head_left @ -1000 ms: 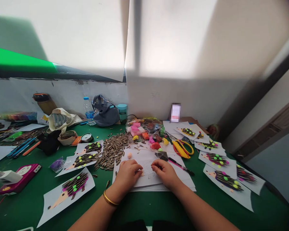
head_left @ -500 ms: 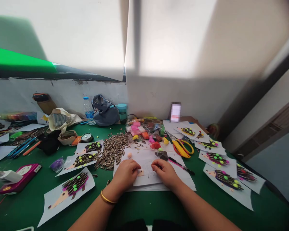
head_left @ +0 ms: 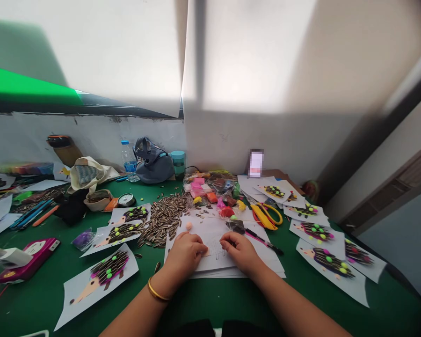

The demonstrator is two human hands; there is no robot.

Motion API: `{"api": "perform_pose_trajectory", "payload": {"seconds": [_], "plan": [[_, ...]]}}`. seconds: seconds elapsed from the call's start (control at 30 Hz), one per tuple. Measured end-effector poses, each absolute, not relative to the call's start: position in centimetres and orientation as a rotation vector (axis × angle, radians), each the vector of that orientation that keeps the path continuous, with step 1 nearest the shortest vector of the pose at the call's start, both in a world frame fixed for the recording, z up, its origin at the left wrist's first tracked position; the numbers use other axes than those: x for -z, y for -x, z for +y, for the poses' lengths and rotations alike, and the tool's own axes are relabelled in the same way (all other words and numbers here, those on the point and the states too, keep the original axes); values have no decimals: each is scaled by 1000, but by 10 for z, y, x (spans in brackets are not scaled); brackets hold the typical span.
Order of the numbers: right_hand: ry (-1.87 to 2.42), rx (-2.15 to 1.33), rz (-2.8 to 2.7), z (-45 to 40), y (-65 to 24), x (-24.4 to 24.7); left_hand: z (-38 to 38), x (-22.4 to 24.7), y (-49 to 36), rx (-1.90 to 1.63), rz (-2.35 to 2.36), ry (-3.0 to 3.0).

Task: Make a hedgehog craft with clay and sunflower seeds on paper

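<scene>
Drawn sheet (head_left: 210, 265): on the paper stack (head_left: 272, 267), toward the counter's (head_left: 217, 299) near edge.
Peach clay (head_left: 206, 252): flat on the drawing's left part.
Left hand (head_left: 185, 252): fingertips on the clay; grip bunched, whether closed I cannot tell.
Right hand (head_left: 241, 252): grip closed, thumb against finger, over the drawing's right side; contents hidden.
Seeds (head_left: 164, 217): heaped left of the stack.
Scissors (head_left: 266, 217): beyond its far right corner.
Hedgehog pictures (head_left: 101, 281): along both sides.
</scene>
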State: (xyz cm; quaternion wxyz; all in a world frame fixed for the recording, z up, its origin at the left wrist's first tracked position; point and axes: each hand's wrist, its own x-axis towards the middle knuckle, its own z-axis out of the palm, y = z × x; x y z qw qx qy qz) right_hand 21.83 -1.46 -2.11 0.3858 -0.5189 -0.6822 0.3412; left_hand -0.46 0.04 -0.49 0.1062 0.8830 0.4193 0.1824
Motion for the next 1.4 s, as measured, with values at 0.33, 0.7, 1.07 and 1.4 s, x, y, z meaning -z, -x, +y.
{"api": "perform_pose_trajectory", "payload": {"seconds": [0.33,0.7,1.07,1.4], "plan": [[1327,-912,-1668,-14,-219,30,3,6,6,-613,1280,-2526],[1156,-667,-1743,-25,-214,13,-13,-7,-8,-873,1271,-2378],[973,-398,-1959,-36,-206,8,-14,-1,-22,-890,1107,-1709],[1801,13,-1856,7,-252,19,-12,-4,-19,-1053,1220,-1933]]}}
